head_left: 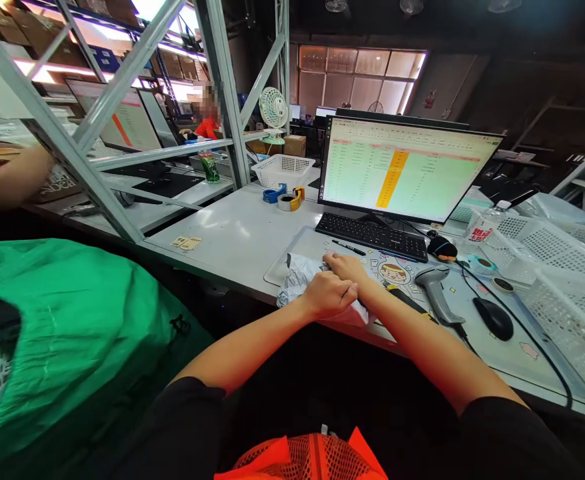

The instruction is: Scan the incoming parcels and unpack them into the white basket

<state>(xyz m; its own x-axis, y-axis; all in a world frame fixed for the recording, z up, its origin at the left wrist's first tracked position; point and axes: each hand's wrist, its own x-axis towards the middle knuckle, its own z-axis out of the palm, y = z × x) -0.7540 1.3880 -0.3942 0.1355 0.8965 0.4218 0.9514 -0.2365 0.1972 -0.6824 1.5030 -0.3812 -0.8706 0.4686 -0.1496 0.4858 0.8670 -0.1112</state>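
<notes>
A crumpled grey plastic parcel bag [297, 275] lies at the front edge of the white desk [232, 233], on a printed desk mat [397, 272]. My left hand [328, 294] is closed in a loose fist on the near side of the bag. My right hand [345, 265] lies over the bag's top with its fingers pressed down on it. Both forearms come in from below.
Behind the bag stand a black keyboard [372, 235] with a pen, and a monitor [406, 168] showing a spreadsheet. To the right lie a barcode scanner [437, 293], a black mouse [494, 318] and white baskets [562, 293]. A green sack [62, 333] fills the left. Tape dispensers [284, 196] sit further back.
</notes>
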